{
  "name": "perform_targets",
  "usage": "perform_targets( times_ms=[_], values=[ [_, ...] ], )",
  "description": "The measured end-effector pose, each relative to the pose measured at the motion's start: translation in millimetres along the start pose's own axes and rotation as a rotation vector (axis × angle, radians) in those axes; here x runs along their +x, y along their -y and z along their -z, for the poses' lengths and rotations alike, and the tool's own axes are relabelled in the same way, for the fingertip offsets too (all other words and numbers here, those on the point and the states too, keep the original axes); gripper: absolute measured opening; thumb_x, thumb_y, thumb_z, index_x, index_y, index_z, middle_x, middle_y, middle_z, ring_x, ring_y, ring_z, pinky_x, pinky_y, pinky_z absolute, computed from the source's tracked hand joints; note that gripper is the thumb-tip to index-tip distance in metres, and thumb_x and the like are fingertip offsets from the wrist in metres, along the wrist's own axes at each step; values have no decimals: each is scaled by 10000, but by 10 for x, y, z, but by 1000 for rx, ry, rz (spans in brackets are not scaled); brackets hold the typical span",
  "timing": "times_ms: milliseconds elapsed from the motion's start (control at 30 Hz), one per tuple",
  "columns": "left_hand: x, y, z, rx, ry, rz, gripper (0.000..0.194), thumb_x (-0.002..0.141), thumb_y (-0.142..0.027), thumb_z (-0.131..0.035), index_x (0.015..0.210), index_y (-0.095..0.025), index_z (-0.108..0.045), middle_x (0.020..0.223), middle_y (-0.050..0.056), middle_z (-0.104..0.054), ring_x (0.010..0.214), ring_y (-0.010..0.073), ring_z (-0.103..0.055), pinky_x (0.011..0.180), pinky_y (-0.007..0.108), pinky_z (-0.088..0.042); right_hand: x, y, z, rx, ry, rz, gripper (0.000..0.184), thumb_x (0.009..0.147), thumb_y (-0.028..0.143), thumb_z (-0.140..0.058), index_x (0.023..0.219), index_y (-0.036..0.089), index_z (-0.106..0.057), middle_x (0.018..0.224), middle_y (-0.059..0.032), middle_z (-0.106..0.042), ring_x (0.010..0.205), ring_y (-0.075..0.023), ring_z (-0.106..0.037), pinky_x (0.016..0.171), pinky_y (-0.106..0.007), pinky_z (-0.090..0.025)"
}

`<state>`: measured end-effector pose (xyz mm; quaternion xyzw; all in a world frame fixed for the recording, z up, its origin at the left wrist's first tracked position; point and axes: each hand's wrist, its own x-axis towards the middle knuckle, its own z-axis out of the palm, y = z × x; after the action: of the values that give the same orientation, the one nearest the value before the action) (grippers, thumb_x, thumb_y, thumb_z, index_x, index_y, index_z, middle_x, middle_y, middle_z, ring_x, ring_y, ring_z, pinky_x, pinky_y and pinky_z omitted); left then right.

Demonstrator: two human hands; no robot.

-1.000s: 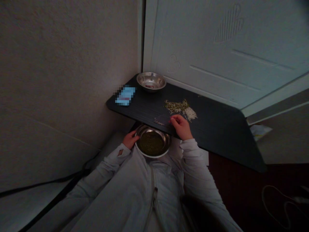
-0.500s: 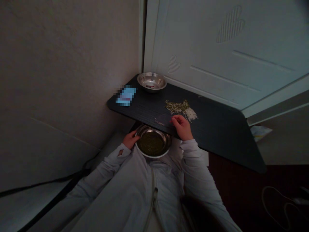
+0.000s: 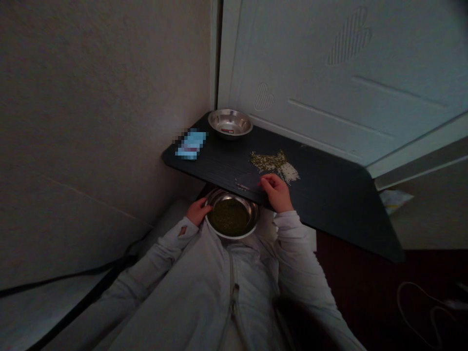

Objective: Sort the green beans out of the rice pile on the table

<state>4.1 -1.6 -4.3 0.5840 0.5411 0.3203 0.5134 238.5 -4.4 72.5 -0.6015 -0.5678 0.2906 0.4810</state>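
Note:
My left hand (image 3: 197,212) is closed on the left rim of a steel bowl (image 3: 254,214), held at my lap below the table's near edge. Small dark-green grains (image 3: 229,218), like mung beans, cover its bottom. Over the table, my right hand (image 3: 277,191) pinches the edge of a thin, see-through, roundish piece (image 3: 251,181), only faintly visible. A few pale grains (image 3: 240,185) lie at that piece's left side, close to the table edge. Just beyond my right fingers are a mixed green-and-white grain pile (image 3: 268,162) and a white grain pile (image 3: 290,171), touching each other.
A second steel bowl (image 3: 230,122) with a red label inside stands at the back of the dark table (image 3: 340,204). Left of it lies a phone (image 3: 191,145) with a lit, blurred screen. A wall borders the left, and a white panel (image 3: 292,63) with heart reliefs rises behind.
The few pale grains by the clear piece have shifted slightly. Both hands and the bowls stay practically where they were.

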Motion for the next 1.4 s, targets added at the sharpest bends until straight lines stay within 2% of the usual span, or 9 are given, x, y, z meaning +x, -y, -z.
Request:
perform_targets(
  times_ms=[233, 500, 800, 1400],
  values=[
    [11, 50, -4, -12, -5, -2, 356, 558, -294, -466, 851, -117, -568, 744, -1, -600, 730, 163, -524, 678, 269, -401, 14, -30, -9, 1, -21, -2, 212, 663, 359, -462, 742, 168, -505, 637, 0, -558, 576, -99, -500, 560, -232, -386],
    [7, 24, 1, 8, -18, -1, 382, 551, -295, -480, 883, -126, -569, 799, 5, -603, 772, 168, -521, 719, 274, -391, 2, 3, 2, 18, 28, -3, 201, 662, 356, -464, 732, 171, -503, 626, 6, -551, 567, -94, -495, 549, -222, -381],
    [6, 18, 8, 8, -11, 13, 366, 550, -288, -481, 869, -137, -576, 771, -5, -606, 761, 167, -524, 715, 276, -396, -7, 1, -2, 31, 65, -6, 205, 657, 362, -467, 727, 173, -502, 619, 8, -553, 572, -95, -498, 554, -224, -379],
    [-2, 9, 0, -47, 3, 12, 340, 550, -260, -478, 845, -122, -575, 707, -11, -601, 711, 155, -526, 675, 262, -405, -9, 22, 8, 18, 32, -23, 146, 645, 318, -473, 667, 175, -496, 572, 20, -531, 529, -89, -473, 529, -214, -361]
  ],
)
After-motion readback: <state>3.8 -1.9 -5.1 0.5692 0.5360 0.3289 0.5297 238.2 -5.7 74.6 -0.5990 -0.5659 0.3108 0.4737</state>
